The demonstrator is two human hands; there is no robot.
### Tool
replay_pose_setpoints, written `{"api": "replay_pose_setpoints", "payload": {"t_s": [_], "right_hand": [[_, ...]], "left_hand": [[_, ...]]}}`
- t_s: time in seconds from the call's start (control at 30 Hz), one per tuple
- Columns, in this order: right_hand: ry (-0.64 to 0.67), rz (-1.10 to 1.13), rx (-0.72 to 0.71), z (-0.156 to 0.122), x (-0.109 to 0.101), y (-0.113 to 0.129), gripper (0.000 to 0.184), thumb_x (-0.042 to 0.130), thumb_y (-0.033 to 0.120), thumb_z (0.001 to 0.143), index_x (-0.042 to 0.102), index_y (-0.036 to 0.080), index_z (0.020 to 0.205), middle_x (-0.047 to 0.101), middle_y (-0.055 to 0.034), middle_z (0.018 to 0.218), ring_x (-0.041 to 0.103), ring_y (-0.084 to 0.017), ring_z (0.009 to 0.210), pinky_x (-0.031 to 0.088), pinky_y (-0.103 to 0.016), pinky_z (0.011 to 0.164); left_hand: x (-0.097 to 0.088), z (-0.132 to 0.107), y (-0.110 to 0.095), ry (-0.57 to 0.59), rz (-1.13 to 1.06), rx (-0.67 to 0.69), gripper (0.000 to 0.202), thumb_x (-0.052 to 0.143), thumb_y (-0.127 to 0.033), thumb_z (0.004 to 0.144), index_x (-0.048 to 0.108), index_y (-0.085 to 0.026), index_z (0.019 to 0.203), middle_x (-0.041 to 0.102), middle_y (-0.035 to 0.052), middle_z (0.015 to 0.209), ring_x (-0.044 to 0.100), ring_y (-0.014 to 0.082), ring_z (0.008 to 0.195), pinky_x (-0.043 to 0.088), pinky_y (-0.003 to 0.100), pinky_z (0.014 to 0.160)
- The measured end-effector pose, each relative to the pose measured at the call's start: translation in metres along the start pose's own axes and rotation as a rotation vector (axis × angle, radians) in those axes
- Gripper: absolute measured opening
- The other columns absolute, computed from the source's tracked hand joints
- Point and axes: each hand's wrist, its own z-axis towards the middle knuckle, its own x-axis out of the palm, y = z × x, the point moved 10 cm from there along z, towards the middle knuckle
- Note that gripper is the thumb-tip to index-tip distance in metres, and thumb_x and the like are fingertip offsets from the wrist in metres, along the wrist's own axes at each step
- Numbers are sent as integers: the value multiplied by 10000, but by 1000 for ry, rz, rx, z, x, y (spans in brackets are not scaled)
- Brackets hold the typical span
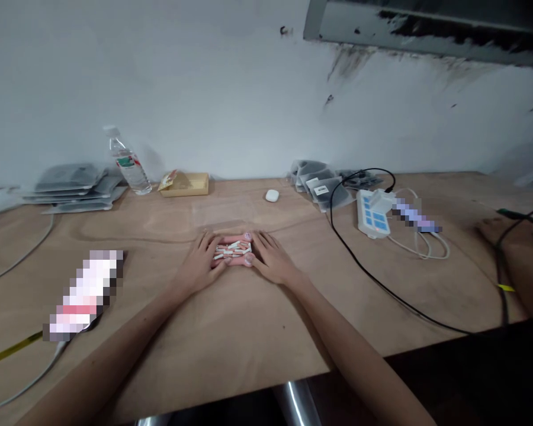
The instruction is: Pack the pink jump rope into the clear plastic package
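Note:
A small pink piece [236, 261] lies on the table in front of me, with two long pink sides and rounded, pale-marked ends at the right. Between those sides is a jumble of several short white and pink sticks [231, 251]. My left hand [201, 260] closes round its left end, fingers over the far side and thumb along the near side. At the right end, my right hand [270, 258] grips it the same way. The palms and fingers hide both ends in part, so its full shape cannot be made out.
Behind the hands lie a clear plastic sheet [217, 214], a yellow box [190, 184] and a white case [272, 195]. A water bottle [131, 168] and grey packets [77, 183] stand left. Rightward are a power strip [373, 220], black cable [368, 273] and another person's arm [515, 254].

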Motion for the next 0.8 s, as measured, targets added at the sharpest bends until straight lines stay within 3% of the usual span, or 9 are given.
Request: {"api": "replay_pose_setpoints", "payload": {"t_s": [0.23,0.43,0.8], "right_hand": [[-20,24,-8,1,2,-4,700,383,600,1027,279,201,1593,420,-156,1573,367,-336,1443,308,-553,1174],[-9,23,3,3,8,-11,700,412,607,1016,315,210,1585,396,-133,1597,336,-316,1471,296,-525,1195],[-37,69,3,1,-7,0,632,454,546,1020,352,205,1542,478,-149,1519,427,-326,1381,344,-514,1146]], "left_hand": [[-2,0,-1,-4,-14,-1,529,513,-456,977,430,-183,1423,497,154,1440,407,339,1397,337,559,1176],[0,1,0,46,-23,-21,497,503,-423,982,459,-183,1414,522,152,1417,459,323,1337,406,528,1112],[-1,3,-4,35,-60,13,494,500,-431,988,450,-175,1407,518,148,1424,460,312,1339,395,509,1133]]}}
